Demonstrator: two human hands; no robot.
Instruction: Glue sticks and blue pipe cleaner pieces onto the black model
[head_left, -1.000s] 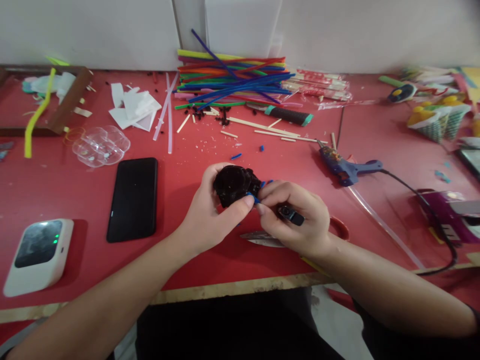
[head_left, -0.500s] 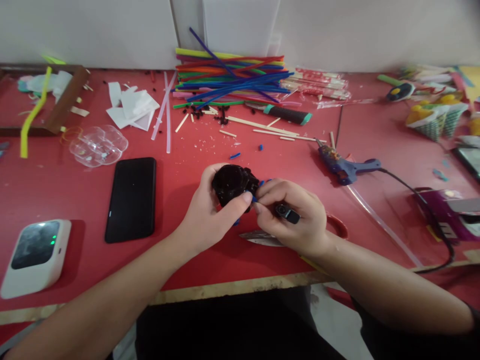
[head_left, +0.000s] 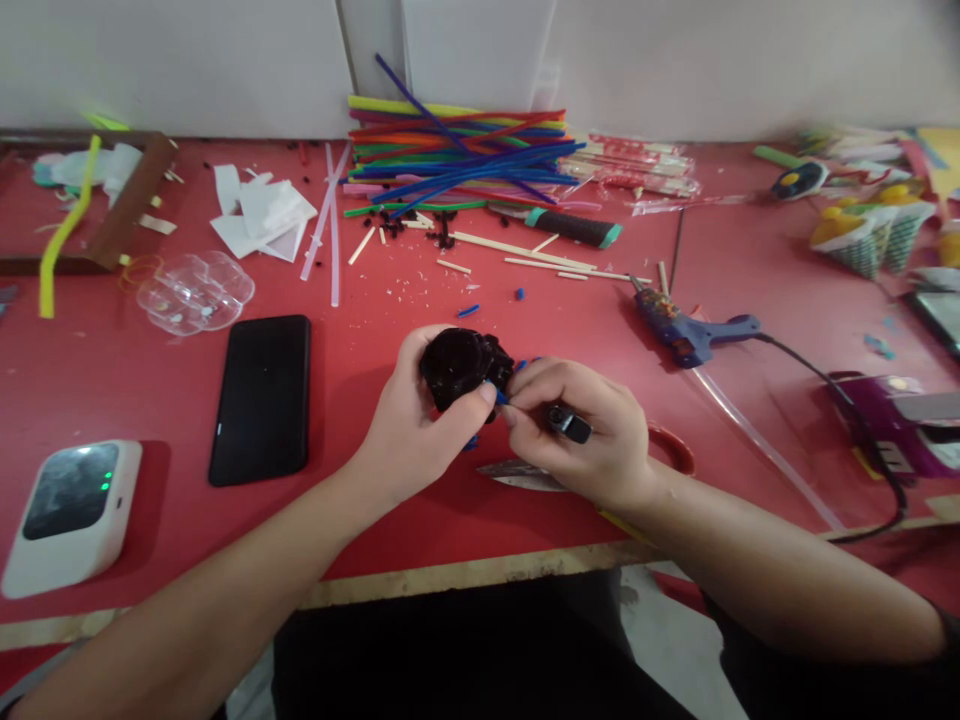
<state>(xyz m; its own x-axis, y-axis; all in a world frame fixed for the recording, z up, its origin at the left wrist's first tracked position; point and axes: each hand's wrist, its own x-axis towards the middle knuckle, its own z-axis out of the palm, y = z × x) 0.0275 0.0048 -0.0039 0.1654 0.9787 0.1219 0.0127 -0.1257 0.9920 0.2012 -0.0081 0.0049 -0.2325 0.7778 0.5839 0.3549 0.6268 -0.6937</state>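
Observation:
My left hand (head_left: 412,425) is wrapped around a dark, rounded black craft piece (head_left: 456,368), with the thumb along its near side. My right hand (head_left: 585,425) is closed in a pinch at the piece's right edge, its fingertips on a short blue pipe cleaner bit (head_left: 501,397). A small black object (head_left: 570,423) sits against the right hand's curled fingers; its kind is unclear. Scissors (head_left: 517,474) lie on the table under the right hand, blades pointing left, a red handle loop showing behind the wrist.
A black phone (head_left: 260,400) and a white device (head_left: 71,515) lie to the left. Coloured pipe cleaners (head_left: 461,150) are heaped at the back, near a green-and-black handled tool (head_left: 574,227) and wooden sticks (head_left: 525,252). A glue gun (head_left: 690,335) with its cord lies on the right.
Both hands and the black craft piece have shifted very slightly left in view, along with the whole scene. A little more of the blue bit shows between thumb and fingertips.

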